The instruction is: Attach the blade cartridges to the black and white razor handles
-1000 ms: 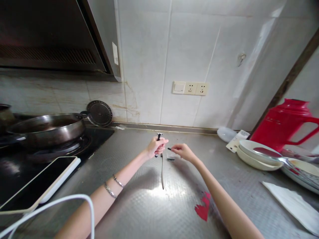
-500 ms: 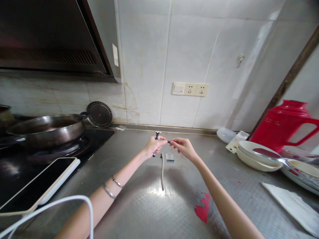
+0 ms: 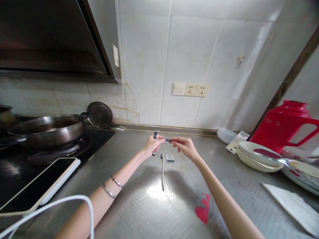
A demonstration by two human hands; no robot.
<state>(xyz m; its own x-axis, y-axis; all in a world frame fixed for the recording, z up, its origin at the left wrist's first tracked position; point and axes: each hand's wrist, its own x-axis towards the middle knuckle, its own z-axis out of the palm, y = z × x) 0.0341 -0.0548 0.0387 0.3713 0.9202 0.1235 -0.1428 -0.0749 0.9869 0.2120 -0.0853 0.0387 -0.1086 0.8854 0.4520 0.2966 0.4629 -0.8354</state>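
My left hand (image 3: pixel 151 146) is closed around a black-handled T-shaped tool (image 3: pixel 155 134) with a silvery crosspiece on top; it looks like a razor. The handle's lower end sticks out below my fingers. Between my two hands is a small dark strip (image 3: pixel 168 140), too small to name. My right hand (image 3: pixel 185 147) pinches its right end, and my left fingertips are at its left end. On the counter just below lie a thin pale stick (image 3: pixel 162 176) with a dark head and a small clear packet (image 3: pixel 170 157) with a teal edge.
On the left are a phone (image 3: pixel 37 186), a white cable (image 3: pixel 74 198) and a steel pan (image 3: pixel 50 127) on the cooktop. To the right stand a red thermos jug (image 3: pixel 281 126), stacked bowls (image 3: pixel 259 162) and a white cloth or paper (image 3: pixel 291 205). A tiled wall bounds the metal counter (image 3: pixel 129 212).
My hands have drawn slightly apart, and more of the small dark strip shows between my fingertips. The tool in my left hand has shifted a little left.
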